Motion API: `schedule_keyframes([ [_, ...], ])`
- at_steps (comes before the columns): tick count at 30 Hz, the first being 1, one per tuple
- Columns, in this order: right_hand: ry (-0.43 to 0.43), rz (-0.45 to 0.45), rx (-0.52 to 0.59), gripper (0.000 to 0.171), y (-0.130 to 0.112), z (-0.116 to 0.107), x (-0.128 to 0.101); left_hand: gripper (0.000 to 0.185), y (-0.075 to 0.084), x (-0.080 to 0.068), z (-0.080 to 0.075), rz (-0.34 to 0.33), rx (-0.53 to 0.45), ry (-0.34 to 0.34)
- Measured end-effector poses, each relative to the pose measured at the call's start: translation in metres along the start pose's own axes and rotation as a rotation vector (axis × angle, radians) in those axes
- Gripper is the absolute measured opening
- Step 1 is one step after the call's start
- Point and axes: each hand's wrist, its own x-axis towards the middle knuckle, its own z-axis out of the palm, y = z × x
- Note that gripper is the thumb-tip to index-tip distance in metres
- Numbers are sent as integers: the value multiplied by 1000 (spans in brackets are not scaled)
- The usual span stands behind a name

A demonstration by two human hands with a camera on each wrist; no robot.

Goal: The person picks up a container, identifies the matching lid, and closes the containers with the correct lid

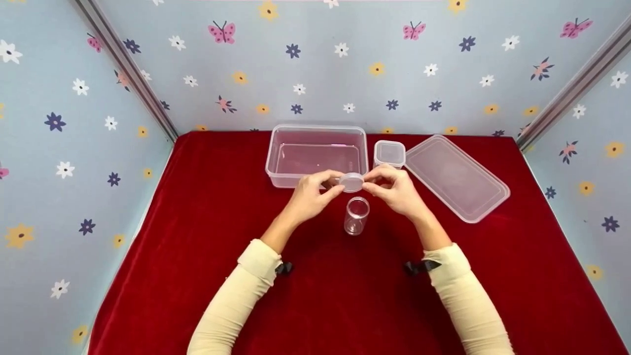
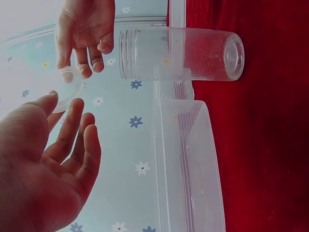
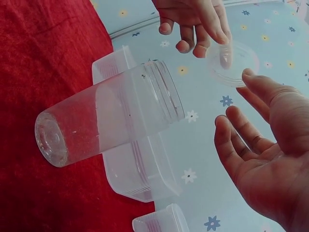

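A small round clear lid is held in the air between both hands. My left hand pinches its left edge and my right hand pinches its right edge. Just below stands an open clear jar on the red cloth. In the left wrist view my left hand reaches the lid from below, beside the jar. The right wrist view has my right hand touching the lid, with the jar to its left.
A large open clear box stands behind the hands, a small lidded container to its right. The box's flat lid lies at the back right. Flowered walls enclose the cloth on three sides.
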Motion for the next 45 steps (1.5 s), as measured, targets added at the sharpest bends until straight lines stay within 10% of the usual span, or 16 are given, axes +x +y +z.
schedule_keyframes([
  [30,-35,61,27,22,-2,-17,-5,23,-6,-8,-10,-7,5,41],
  [45,-89,69,73,30,1,-8,-3,23,-4,-13,-7,138,220,104],
])
